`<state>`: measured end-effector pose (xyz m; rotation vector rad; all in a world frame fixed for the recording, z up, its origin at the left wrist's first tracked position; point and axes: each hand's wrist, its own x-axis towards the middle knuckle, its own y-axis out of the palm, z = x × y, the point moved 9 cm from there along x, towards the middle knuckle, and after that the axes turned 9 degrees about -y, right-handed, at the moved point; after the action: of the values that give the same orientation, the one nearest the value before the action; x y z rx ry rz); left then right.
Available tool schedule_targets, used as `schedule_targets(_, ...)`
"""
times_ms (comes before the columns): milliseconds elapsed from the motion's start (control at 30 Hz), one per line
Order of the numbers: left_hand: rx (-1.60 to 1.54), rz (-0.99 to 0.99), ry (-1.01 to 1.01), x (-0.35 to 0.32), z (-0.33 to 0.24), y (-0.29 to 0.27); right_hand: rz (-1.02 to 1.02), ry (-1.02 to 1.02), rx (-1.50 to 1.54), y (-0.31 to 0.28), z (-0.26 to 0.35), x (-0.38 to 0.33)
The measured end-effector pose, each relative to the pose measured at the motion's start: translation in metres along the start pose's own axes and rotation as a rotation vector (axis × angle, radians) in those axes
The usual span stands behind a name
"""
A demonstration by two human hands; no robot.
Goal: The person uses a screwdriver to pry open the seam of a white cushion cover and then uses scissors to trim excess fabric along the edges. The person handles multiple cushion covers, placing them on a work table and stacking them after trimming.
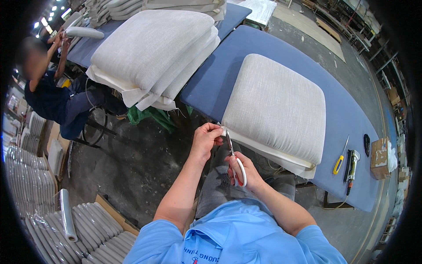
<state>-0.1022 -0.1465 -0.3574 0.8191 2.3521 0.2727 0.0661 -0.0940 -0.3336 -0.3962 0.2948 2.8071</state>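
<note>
A light grey upholstered seat cushion (pixel 279 103) lies on the blue padded table in front of me, with a loose cream fabric edge (pixel 268 149) hanging along its near side. My left hand (pixel 206 141) pinches that fabric at the cushion's near left corner. In my right hand (pixel 245 169) is a pair of scissors (pixel 239 170) with white handles. Their blades point up and away, with the tips at the corner beside my left fingers. Whether the blades are touching the fabric is hard to make out.
On the blue table (pixel 281 48) at right lie a yellow-handled screwdriver (pixel 338 165), a pneumatic staple gun (pixel 351 167) and a cardboard box (pixel 380 158). Stacked cushions (pixel 154 48) stand at left. A co-worker (pixel 52 97) sits beyond them. Wrapped cushions (pixel 74 229) fill the lower left.
</note>
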Motion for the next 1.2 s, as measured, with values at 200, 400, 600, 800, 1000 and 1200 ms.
schedule_targets(200,-0.043,0.036,-0.043,0.005,0.006,-0.002,0.019,0.032,-0.015,-0.003,0.004,0.005)
schedule_targets(400,-0.046,0.05,-0.053,0.005,0.006,-0.001,0.021,0.027,-0.058,-0.006,0.013,0.009)
schedule_targets(600,-0.079,0.139,-0.106,0.011,0.006,-0.001,-0.018,0.035,-0.08,-0.014,0.012,0.007)
schedule_targets(800,-0.043,0.144,-0.103,0.012,0.008,-0.003,0.031,-0.049,-0.282,-0.033,0.03,-0.023)
schedule_targets(1000,-0.12,0.096,-0.273,-0.003,0.026,0.0,-0.212,-0.233,-0.452,-0.074,0.122,0.007)
schedule_targets(1200,-0.169,0.07,-0.282,0.0,0.028,0.021,-0.281,-0.44,-0.749,-0.09,0.16,0.074)
